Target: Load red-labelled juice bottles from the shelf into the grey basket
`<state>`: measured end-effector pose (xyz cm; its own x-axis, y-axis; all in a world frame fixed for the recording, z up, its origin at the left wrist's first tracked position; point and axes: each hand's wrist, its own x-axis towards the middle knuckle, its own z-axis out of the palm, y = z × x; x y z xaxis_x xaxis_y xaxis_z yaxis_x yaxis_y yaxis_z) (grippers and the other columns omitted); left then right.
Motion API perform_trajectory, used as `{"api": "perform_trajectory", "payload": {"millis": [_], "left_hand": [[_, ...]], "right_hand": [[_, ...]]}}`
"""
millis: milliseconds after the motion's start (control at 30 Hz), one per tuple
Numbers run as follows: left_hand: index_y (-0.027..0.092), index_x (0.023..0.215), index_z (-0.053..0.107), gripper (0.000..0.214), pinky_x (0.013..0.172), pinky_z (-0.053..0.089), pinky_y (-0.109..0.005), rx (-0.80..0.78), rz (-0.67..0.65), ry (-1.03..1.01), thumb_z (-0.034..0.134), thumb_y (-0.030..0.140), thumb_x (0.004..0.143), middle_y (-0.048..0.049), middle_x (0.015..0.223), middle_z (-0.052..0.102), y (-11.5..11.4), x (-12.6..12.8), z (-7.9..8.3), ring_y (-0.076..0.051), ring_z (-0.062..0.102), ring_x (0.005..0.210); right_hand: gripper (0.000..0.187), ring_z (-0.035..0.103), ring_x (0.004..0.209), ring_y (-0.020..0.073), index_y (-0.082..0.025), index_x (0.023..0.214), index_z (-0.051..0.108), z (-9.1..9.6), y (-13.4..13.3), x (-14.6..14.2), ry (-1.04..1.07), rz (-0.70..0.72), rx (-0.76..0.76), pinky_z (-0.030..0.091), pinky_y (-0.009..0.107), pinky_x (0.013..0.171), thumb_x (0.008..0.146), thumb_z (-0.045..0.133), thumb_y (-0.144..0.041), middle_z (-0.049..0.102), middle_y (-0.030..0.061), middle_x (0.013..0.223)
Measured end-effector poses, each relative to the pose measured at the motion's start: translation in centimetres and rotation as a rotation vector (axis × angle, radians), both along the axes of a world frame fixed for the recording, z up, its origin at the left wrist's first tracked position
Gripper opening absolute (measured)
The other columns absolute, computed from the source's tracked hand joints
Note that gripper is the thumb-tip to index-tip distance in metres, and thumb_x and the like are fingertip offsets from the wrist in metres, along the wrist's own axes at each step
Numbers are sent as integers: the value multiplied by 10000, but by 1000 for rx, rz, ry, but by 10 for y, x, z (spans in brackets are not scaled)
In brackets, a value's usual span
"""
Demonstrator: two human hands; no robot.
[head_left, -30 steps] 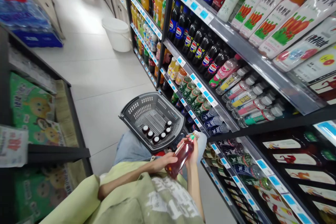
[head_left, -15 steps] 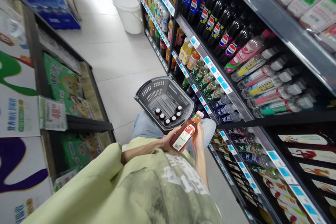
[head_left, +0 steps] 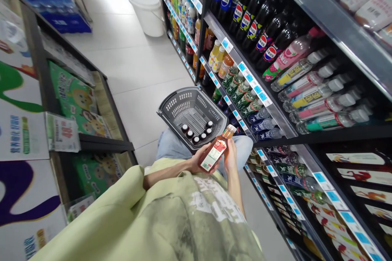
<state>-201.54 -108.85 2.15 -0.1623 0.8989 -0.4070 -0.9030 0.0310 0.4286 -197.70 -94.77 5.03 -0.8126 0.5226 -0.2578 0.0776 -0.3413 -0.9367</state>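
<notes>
A bottle of reddish-brown drink [head_left: 214, 153] with a red and white label and a pale cap lies tilted between my two hands, above my lap. My left hand [head_left: 197, 160] is closed round its lower left side. My right hand [head_left: 230, 155] grips it on the right, near the shoulder, with the cap end pointing up and right. Just beyond them is a grey shopping basket [head_left: 174, 105], partly against my knees. Several dark bottles with white caps [head_left: 197, 139] stand together at its near end.
Shelves of drinks [head_left: 245, 73] rise close on my right, cola bottles [head_left: 245, 12] among them. Boxed goods [head_left: 21, 118] line the left side. A white bucket [head_left: 147, 12] stands farther along the tiled floor [head_left: 137, 63], and packs of bottled water [head_left: 52, 2] lie at the upper left.
The bottle has turned slightly in my hands, so its label faces me more fully. Both hands stay on it, and the view has shifted a little.
</notes>
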Motion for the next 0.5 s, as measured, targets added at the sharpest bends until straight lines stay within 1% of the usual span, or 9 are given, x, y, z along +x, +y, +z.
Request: {"api": "perform_trajectory", "payload": {"millis": [133, 233, 300, 400, 433, 500], "left_hand": [[93, 1053, 644, 930, 526, 274, -246, 24, 25, -7, -55, 706, 1058, -102, 683, 674, 1, 1, -1, -156, 557, 506], [107, 1087, 636, 912, 507, 265, -254, 42, 19, 19, -53, 703, 1056, -100, 699, 681, 1, 1, -2, -180, 594, 521], [102, 1104, 638, 904, 501, 270, -263, 39, 16, 23, -18, 723, 1053, -108, 731, 694, 2, 1, -5, -190, 603, 534], [81, 1102, 644, 885, 516, 299, -270, 29, 33, 57, 76, 758, 1050, -143, 801, 722, 5, 1, -14, -203, 616, 568], [78, 1108, 640, 849, 533, 318, -272, 28, 54, 84, 118, 746, 1056, -151, 824, 729, 6, 1, -19, -211, 627, 591], [80, 1145, 621, 723, 591, 378, -285, 31, 109, 170, 201, 664, 1072, -148, 855, 732, 10, 2, -29, -232, 653, 656]], "right_hand": [[418, 519, 753, 117, -171, 991, 621, 0, 0, 2, 15, 0, 2, 451, 245, 725, 922, 724, -570, 627, -39, 820], [419, 532, 760, 121, -165, 996, 637, -2, 1, 3, 16, -10, 10, 467, 244, 731, 927, 724, -569, 647, -26, 831], [440, 548, 769, 130, -156, 1005, 654, -5, 1, 3, -4, -23, 21, 477, 247, 733, 934, 715, -586, 668, -7, 837], [473, 600, 829, 148, -148, 1049, 665, -10, 1, 1, -30, -61, 10, 509, 258, 777, 927, 711, -603, 719, 22, 909], [476, 620, 860, 153, -145, 1086, 666, -12, 2, 0, -35, -60, 4, 519, 265, 803, 929, 704, -592, 735, 31, 949], [488, 650, 926, 160, -134, 1164, 664, -14, 2, -2, -46, -56, -1, 530, 272, 851, 928, 690, -560, 756, 45, 1030]]}}
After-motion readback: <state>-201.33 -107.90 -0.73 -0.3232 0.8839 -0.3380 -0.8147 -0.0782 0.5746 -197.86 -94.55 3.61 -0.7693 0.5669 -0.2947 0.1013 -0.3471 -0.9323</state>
